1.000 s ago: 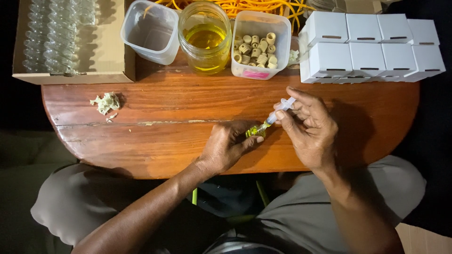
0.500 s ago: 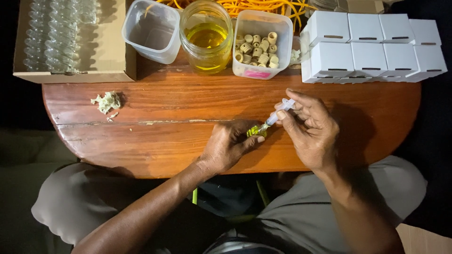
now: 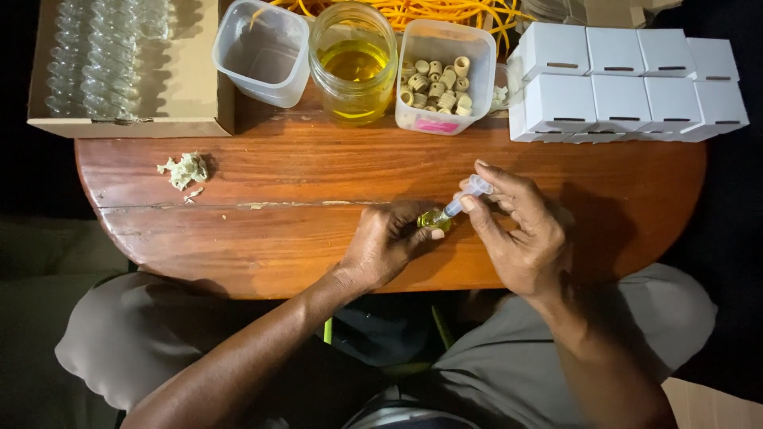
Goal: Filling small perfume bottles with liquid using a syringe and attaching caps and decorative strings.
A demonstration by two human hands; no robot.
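Note:
My left hand [image 3: 387, 245] grips a small glass vial [image 3: 434, 220] with yellow-green liquid, held low over the wooden table [image 3: 302, 183]. My right hand [image 3: 518, 229] holds a clear plastic syringe [image 3: 469, 195], its tip pointing down-left into the vial's mouth. Both hands meet near the table's front middle.
At the back stand a cardboard box of empty glass vials [image 3: 111, 56], an empty clear tub [image 3: 262, 49], a jar of yellow oil [image 3: 354, 62], a tub of small corks [image 3: 441, 78] and stacked white boxes [image 3: 628, 79]. A crumpled scrap [image 3: 184, 169] lies at the left.
Hands, vial and syringe stay almost where they were; the syringe remains at the vial's mouth.

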